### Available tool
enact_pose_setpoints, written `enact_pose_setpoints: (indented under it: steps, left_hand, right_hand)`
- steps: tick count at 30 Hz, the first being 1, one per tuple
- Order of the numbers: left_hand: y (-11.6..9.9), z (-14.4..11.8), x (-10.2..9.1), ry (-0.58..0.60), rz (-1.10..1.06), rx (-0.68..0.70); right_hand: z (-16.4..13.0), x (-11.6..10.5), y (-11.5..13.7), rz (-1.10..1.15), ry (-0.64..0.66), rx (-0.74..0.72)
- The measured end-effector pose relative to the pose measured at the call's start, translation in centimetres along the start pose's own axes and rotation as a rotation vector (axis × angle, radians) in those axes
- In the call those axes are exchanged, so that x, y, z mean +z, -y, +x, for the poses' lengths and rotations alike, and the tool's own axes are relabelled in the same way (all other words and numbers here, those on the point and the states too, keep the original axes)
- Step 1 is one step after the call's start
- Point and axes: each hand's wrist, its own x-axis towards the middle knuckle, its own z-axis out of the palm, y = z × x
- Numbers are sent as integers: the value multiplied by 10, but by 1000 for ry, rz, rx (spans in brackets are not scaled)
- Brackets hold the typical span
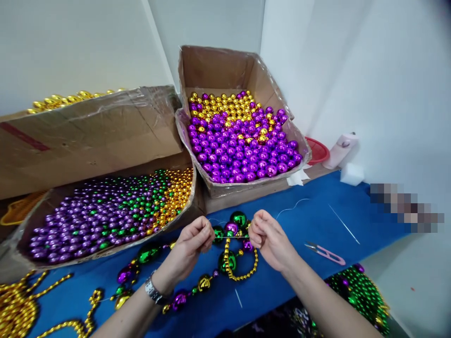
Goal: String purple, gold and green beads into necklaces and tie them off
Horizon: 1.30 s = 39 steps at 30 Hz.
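Note:
My left hand and my right hand are raised over the blue cloth, fingers pinched. A thin pale string runs straight between them, and each hand grips it. Just behind and below hangs or lies a bead necklace with large green and purple balls; whether it touches the string is hidden. A loop of small gold beads shows below the string. The necklace's strand of mixed beads curves left across the cloth.
Pink thread snips and a white needle-like rod lie to the right on the blue cloth. Cardboard boxes of purple and gold balls and small beads stand behind. Gold bead strands lie at left.

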Motion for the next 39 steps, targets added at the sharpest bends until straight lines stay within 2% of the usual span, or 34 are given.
enact_pose_setpoints:
  steps: [5,8,10,15,18,22,26,28,31,34,37,39]
  left_hand:
    - [26,-14,-10,-44,-19,-129]
    - [25,-18,-6,-59,-32,-152]
    - [12,-17,3,-54,58,-69]
    - [-24,-3,31,-26,409,187]
    - [-22,5,39,-25,359,214]
    - [-1,8,42,-26,203,197]
    - [14,5,51,95,397,227]
    - [18,6,56,62,547,274]
    - [19,11,60,-75,668,337]
    - [15,14,59,-131,589,373]
    - [8,13,54,-95,406,368]
    - [5,13,52,-45,335,332]
  right_hand:
    - [-8,-11,-16,-192,23,61]
    - [-14,-9,-10,-313,40,72]
    - [-14,-2,2,-451,62,42]
    - [-9,25,26,-1133,236,-180]
    - [-9,36,34,-1220,279,-284]
    - [-8,44,48,-1241,229,-349]
    - [0,50,58,-1163,205,-328]
    - [6,54,60,-1090,209,-321]
    - [14,60,62,-930,204,-304]
    - [22,61,66,-667,157,-253]
    - [32,54,68,-463,92,-229]
    - [40,47,67,-431,55,-225]
